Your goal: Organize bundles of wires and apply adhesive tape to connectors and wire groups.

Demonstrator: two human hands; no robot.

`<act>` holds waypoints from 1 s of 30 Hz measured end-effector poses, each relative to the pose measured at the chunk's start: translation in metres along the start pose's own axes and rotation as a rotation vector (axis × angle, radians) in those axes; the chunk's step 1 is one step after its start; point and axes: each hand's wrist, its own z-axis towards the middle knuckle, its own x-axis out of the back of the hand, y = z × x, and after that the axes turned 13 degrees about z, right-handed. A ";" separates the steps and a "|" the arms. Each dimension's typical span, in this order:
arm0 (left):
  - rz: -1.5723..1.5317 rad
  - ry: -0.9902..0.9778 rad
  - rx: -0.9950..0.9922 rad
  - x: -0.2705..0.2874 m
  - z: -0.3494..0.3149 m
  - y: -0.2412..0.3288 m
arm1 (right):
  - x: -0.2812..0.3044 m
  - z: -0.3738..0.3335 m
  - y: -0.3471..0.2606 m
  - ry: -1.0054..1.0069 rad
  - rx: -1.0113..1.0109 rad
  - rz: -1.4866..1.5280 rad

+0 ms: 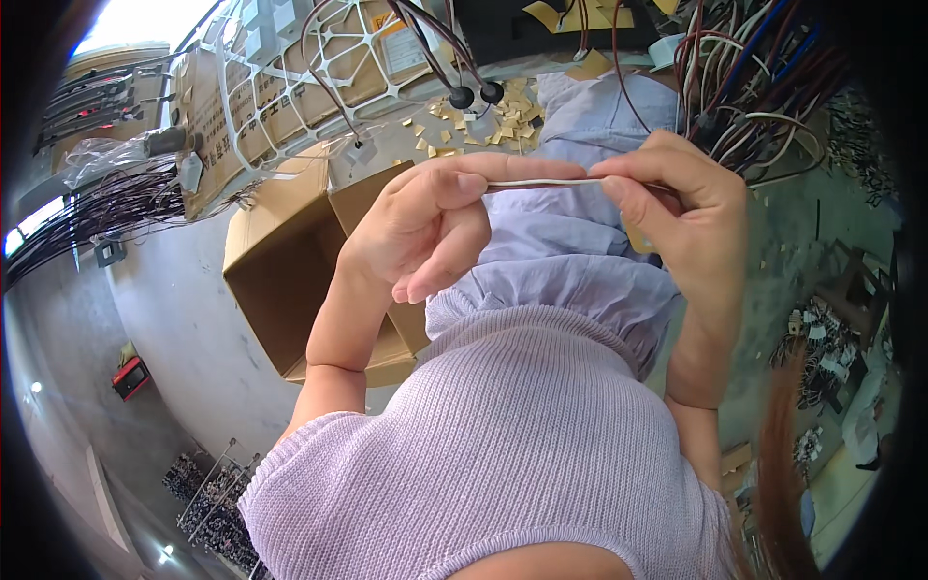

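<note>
A thin pair of wires (541, 183), one white and one dark red-brown, runs taut between my two hands above my lap. My left hand (430, 217) pinches one end between thumb and forefinger, its other fingers curled loosely. At the other end my right hand (686, 208) grips the wires between thumb and fingertips. Just under the right hand a small yellow piece (638, 238) shows against the lap; I cannot tell whether it is attached to the wires.
An open cardboard box (280, 208) stands at left beside my lap. Ahead, yellow paper scraps (503, 121) lie scattered near two round black parts (477, 95) on wires. A white lattice rack (372, 43) stands far left; thick wire bundles (739, 82) hang at far right.
</note>
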 end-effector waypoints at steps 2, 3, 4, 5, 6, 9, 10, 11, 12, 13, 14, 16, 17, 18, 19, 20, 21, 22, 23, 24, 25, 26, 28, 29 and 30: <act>-0.096 -0.022 0.018 0.002 0.001 -0.004 | 0.001 0.002 0.002 -0.030 -0.014 0.035; -0.069 -0.036 0.020 0.002 0.001 -0.006 | 0.001 0.003 0.004 -0.040 -0.057 0.081; -0.067 -0.055 0.014 0.004 0.004 -0.009 | 0.003 0.003 0.004 -0.047 -0.036 0.082; -0.056 -0.098 -0.011 0.004 0.004 -0.011 | 0.003 0.003 0.005 -0.064 -0.031 0.093; -0.128 -0.231 -0.016 0.009 0.010 -0.011 | 0.004 0.004 0.006 -0.080 -0.026 0.103; 0.401 -0.189 -0.026 0.018 0.020 -0.006 | 0.002 0.005 0.013 -0.044 0.089 -0.103; 0.515 -0.201 -0.098 0.021 0.022 -0.001 | 0.000 0.006 0.016 -0.063 0.120 -0.106; 0.684 -0.156 -0.117 0.024 0.025 0.004 | -0.005 0.006 0.021 -0.011 0.154 -0.134; 0.588 -0.121 -0.150 0.023 0.026 0.004 | -0.008 0.008 0.025 0.030 0.175 -0.166; 0.780 0.003 -0.067 0.022 0.027 0.005 | -0.012 0.010 0.031 0.066 0.225 -0.191; 0.925 0.157 0.012 0.020 0.030 0.002 | -0.017 0.013 0.037 0.093 0.275 -0.202; 0.925 0.371 -0.104 0.014 0.035 -0.007 | -0.024 0.015 0.048 0.155 0.308 -0.204; 0.943 0.424 -0.113 0.013 0.040 -0.013 | -0.027 0.016 0.052 0.133 0.335 -0.209; 0.975 0.441 -0.171 0.013 0.042 -0.017 | -0.029 0.015 0.055 0.166 0.334 -0.175; 0.979 0.441 -0.180 0.015 0.046 -0.020 | -0.031 0.017 0.057 0.207 0.309 -0.150; 0.902 0.468 -0.161 0.017 0.049 -0.023 | -0.032 0.019 0.057 0.211 0.282 -0.124; 0.828 0.481 -0.170 0.021 0.051 -0.024 | -0.033 0.023 0.058 0.219 0.285 -0.118; 0.821 0.515 -0.144 0.026 0.055 -0.024 | -0.033 0.032 0.058 0.197 0.334 -0.157; 0.810 0.531 -0.155 0.031 0.058 -0.023 | -0.032 0.043 0.057 0.188 0.366 -0.190; 1.128 0.584 -0.314 0.036 0.062 -0.022 | -0.035 0.057 0.058 0.166 0.403 -0.117; 1.448 0.647 -0.438 0.041 0.065 -0.021 | -0.038 0.075 0.061 0.141 0.365 -0.149; 1.551 0.684 -0.431 0.044 0.067 -0.022 | -0.040 0.095 0.064 0.099 0.342 -0.171; 1.612 0.760 -0.309 0.051 0.071 -0.023 | -0.045 0.134 0.074 0.106 0.333 -0.619; 1.667 0.818 -0.191 0.053 0.072 -0.025 | -0.046 0.147 0.080 0.108 0.290 -0.713; 1.634 0.857 -0.109 0.056 0.073 -0.026 | -0.045 0.156 0.086 0.123 0.179 -0.829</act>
